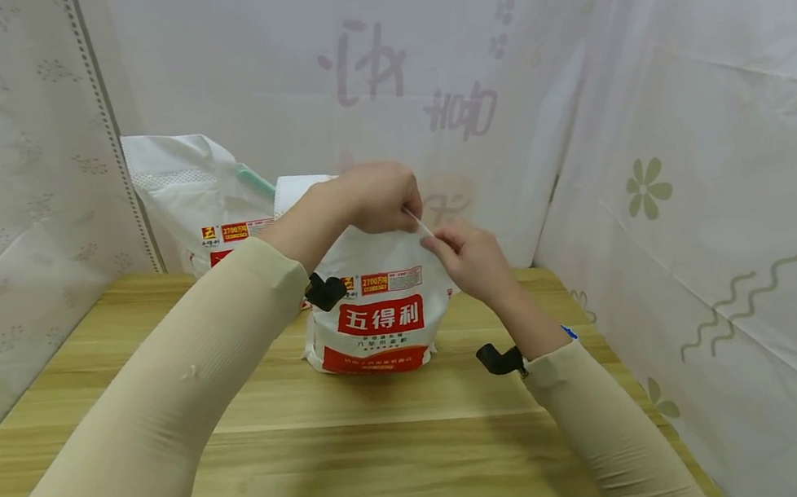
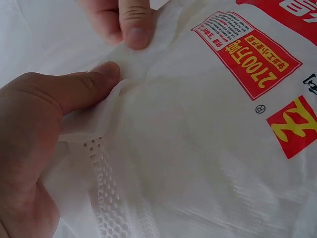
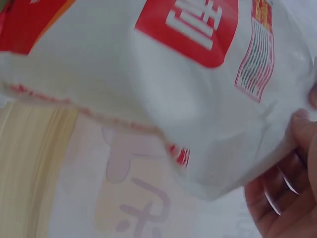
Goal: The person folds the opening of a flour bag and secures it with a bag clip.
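Observation:
A white flour bag [image 1: 387, 344] with red and yellow print stands upright on the wooden table. At its top, my left hand [image 1: 381, 197] pinches the folded edge, thumb in front, beside the perforated band [image 2: 105, 188] in the left wrist view. My right hand [image 1: 472, 260] pinches the top right corner between thumb and fingers, close to the left fingertips. In the right wrist view the bag's side [image 3: 208, 144] slopes up to the right hand [image 3: 287, 183]. Part of the top edge is hidden behind the left hand.
A second white flour bag [image 1: 177, 179] stands behind to the left, its top raised and a pale green strip [image 1: 256, 180] at its edge. Patterned white curtains [image 1: 716, 188] hang behind and on both sides of the wooden table [image 1: 365, 474].

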Demonstrator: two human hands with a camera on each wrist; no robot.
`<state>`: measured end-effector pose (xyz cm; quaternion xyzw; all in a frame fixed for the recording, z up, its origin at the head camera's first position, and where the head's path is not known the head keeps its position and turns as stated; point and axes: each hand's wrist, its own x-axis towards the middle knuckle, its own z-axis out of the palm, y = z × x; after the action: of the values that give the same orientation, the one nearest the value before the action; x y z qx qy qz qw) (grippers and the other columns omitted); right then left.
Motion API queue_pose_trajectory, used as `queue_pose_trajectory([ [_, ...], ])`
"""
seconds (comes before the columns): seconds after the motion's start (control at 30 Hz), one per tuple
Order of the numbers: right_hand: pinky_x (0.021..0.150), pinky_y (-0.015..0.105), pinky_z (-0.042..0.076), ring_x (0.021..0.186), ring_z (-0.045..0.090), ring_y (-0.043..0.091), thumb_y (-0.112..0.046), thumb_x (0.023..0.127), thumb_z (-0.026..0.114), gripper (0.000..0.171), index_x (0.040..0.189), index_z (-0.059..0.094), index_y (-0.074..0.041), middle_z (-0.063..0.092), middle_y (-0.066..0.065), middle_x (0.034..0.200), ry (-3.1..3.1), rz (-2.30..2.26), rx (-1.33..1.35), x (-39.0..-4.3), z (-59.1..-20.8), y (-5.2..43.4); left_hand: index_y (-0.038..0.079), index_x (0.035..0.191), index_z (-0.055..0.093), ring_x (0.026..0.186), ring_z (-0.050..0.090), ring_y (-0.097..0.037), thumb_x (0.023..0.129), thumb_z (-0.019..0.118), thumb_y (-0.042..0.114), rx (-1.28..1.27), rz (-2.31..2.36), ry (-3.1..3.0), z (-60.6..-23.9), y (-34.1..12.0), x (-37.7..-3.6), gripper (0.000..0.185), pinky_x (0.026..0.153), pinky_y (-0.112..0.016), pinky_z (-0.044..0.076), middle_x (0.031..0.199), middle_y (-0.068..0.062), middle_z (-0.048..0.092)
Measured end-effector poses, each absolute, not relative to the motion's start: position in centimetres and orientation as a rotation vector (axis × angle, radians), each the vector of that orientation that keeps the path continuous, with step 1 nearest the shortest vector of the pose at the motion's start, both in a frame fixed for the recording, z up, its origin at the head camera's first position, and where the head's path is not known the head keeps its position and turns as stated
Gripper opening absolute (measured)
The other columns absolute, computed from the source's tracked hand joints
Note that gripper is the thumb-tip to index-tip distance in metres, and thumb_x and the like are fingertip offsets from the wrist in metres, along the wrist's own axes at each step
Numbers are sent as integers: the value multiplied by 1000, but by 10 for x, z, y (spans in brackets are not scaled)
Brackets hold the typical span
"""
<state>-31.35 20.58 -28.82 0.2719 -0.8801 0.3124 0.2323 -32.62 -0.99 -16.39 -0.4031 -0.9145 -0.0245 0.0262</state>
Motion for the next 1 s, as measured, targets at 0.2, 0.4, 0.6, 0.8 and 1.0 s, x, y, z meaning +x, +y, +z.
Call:
queue_pose_trajectory([
  [0.2,66,34,49,75,61,23,-29,108,72,25,105,82,-7,75,12,92,-2557,878,686,-313,-288,214,17,103,86,98,68,-19,105,71,23,-1269,-53,-2810,-164,-10,-326,17,90,-40,59,111,0,81],
  [0.4,71,37,54,85,72,27,-30,108,72,26,108,83,-7,82,13,100,-2639,873,679,-311,-288,221,15,103,86,98,70,-18,105,71,22,-1282,-64,-2803,-165,-11,-325,17,88,-39,60,109,0,82],
  [0.6,79,41,55,94,74,30,-30,107,74,24,108,84,-8,82,12,105,-2698,777,649,-311,-293,231,16,104,86,97,70,-18,106,71,24,-1284,-70,-2802,-165,-11,-325,17,86,-37,60,109,0,81],
  [0.8,74,37,50,83,61,24,-28,105,75,22,108,84,-8,80,10,99,-2720,770,649,-310,-299,239,16,105,86,98,71,-18,106,72,24,-1284,-82,-2809,-165,-11,-324,17,89,-38,60,110,0,82],
  [1.0,69,35,44,74,53,21,-31,108,73,25,109,83,-8,74,6,86,-2759,786,608,-307,-301,243,15,105,86,97,70,-18,106,71,23,-1275,-100,-2819,-163,-11,-322,17,87,-37,60,109,0,81],
])
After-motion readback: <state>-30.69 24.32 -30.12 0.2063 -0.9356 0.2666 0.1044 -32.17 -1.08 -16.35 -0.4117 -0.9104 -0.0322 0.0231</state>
